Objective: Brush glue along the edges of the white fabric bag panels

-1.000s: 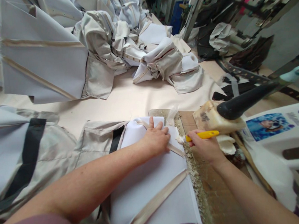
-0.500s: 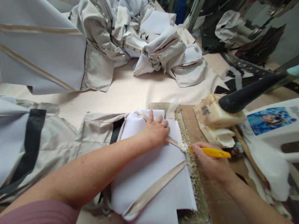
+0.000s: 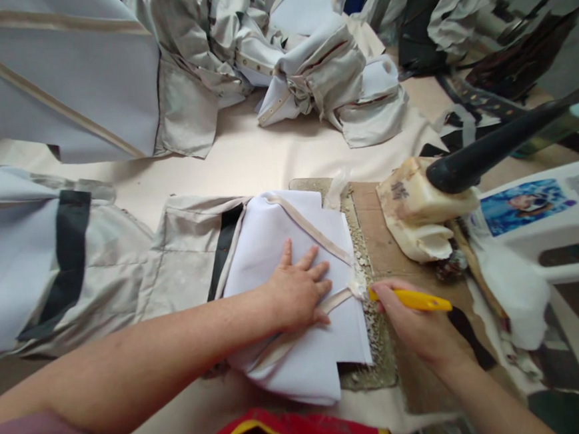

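Observation:
A white fabric panel (image 3: 272, 245) with beige tape strips (image 3: 310, 229) lies across a glue-crusted board (image 3: 378, 364), its right edge on the dried glue. My left hand (image 3: 299, 286) rests flat on this panel, fingers spread, partly covering the lower strip. Between the fingers of my right hand (image 3: 402, 315) is a brush (image 3: 416, 298) with a yellow handle. Its pale tip touches the panel's right edge, at the end of the lower strip. Grey fabric with a black band (image 3: 224, 242) joins the panel on the left.
Cardboard (image 3: 370, 217) lies under my right forearm. Beyond it stand a glue-stained container (image 3: 418, 200) with a black tube (image 3: 490, 154) over it, and a white jug (image 3: 524, 205). Grey and white fabric pieces (image 3: 318, 67) are heaped at the back. Another panel (image 3: 73, 80) lies far left.
My left hand has slid toward me across the panel, uncovering the upper strip. The panel has shifted slightly away, and the brush tip has passed from the upper strip's end to the lower one's.

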Demonstrator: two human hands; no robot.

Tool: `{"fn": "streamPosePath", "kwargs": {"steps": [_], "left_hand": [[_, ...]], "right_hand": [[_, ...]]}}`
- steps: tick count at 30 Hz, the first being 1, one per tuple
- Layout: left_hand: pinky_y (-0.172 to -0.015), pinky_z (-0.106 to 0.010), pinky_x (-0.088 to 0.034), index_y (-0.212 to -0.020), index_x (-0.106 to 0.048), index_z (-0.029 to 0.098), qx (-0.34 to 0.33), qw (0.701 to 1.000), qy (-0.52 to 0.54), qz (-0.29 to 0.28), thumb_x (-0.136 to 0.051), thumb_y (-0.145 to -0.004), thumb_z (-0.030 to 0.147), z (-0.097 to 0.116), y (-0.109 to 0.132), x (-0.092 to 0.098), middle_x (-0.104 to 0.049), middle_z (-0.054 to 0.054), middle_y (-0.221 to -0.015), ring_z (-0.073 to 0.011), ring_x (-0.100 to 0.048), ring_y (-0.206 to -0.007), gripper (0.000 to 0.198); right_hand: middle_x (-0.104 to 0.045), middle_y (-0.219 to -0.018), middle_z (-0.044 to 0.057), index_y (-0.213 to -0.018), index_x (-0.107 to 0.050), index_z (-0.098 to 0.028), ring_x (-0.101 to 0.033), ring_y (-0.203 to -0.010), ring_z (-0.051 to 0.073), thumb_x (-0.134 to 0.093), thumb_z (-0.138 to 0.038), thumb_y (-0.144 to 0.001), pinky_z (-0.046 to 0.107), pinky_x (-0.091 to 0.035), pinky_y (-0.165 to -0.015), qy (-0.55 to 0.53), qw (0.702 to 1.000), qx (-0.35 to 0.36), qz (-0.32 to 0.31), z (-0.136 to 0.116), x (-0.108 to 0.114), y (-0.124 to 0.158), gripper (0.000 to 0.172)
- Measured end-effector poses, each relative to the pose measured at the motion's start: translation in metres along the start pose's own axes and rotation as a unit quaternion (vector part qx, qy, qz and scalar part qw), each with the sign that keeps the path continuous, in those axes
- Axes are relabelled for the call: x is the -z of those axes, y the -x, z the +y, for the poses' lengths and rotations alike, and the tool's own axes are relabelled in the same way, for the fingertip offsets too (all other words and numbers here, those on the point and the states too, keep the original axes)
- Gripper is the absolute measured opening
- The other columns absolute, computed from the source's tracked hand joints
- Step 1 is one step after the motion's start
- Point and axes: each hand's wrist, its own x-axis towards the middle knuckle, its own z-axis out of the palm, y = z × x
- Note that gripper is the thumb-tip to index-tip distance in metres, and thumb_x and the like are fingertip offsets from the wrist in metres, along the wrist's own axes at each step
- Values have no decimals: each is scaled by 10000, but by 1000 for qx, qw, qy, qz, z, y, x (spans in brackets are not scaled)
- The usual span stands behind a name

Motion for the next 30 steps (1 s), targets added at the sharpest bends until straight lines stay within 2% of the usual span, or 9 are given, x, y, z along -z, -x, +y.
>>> {"fn": "streamPosePath", "kwargs": {"steps": [4,8,10,17,19,23,25,27,30], "left_hand": [[-956,-736,58,-1264,-508,270,6,1000,-4,2,-568,-784,589,-1,-2,-5,-343,-73,-1430,-361,-107,-1360,580],[-946,-748,48,-1252,-518,283,8,1000,-10,-1,-582,-774,589,2,-2,-3,-353,-65,-1426,-365,-120,-1357,571],[-942,-753,48,-1253,-517,284,10,1000,-15,0,-578,-772,597,2,-2,-4,-352,-63,-1426,-366,-116,-1358,578],[-940,-753,54,-1276,-497,271,4,1000,-26,2,-547,-792,598,0,-4,-11,-335,-66,-1435,-369,-107,-1358,586],[-947,-749,45,-1273,-500,273,6,1000,-26,0,-547,-794,594,1,-4,-11,-333,-63,-1436,-366,-108,-1358,579],[-980,-718,22,-1266,-506,282,14,999,-36,2,-559,-784,597,4,-3,-9,-333,-55,-1438,-358,-114,-1358,578],[-993,-703,15,-1263,-508,286,19,999,-40,3,-556,-783,601,5,-3,-9,-336,-49,-1437,-358,-121,-1356,576],[-1000,-696,11,-1265,-506,290,20,999,-43,2,-552,-788,597,5,-3,-10,-332,-44,-1440,-356,-120,-1356,569],[-1005,-692,6,-1271,-502,286,20,999,-46,0,-554,-794,586,5,-5,-12,-325,-41,-1443,-352,-114,-1358,566]], "right_hand": [[-531,-553,-12,-618,-557,-198,-514,-538,146,-446,-384,-842,254,-388,-520,11,1000,-17,-14,3,4,26,311],[-596,-652,19,-732,-601,-184,-561,-638,172,-459,-400,-839,273,-423,-622,-3,998,14,67,6,1,1,279],[-598,-658,27,-728,-598,-182,-562,-650,175,-449,-387,-842,282,-422,-646,3,997,35,62,9,-1,0,278],[-545,-558,1,-641,-577,-197,-517,-531,149,-417,-389,-883,260,-380,-518,39,997,34,-59,18,-2,77,348],[-554,-570,0,-645,-574,-199,-528,-542,149,-413,-382,-882,259,-389,-534,44,997,41,-45,16,0,73,340],[-612,-683,25,-732,-589,-199,-576,-682,173,-414,-371,-871,274,-421,-666,47,995,62,65,8,-1,28,282],[-611,-676,28,-731,-582,-196,-578,-683,172,-416,-356,-873,275,-425,-674,51,992,75,87,8,-4,20,270],[-608,-668,28,-731,-581,-190,-576,-662,164,-420,-323,-882,269,-428,-656,63,990,108,66,12,-8,35,257],[-621,-706,35,-766,-587,-181,-588,-678,153,-425,-248,-894,254,-441,-649,70,982,175,21,19,-12,83,217]]}}
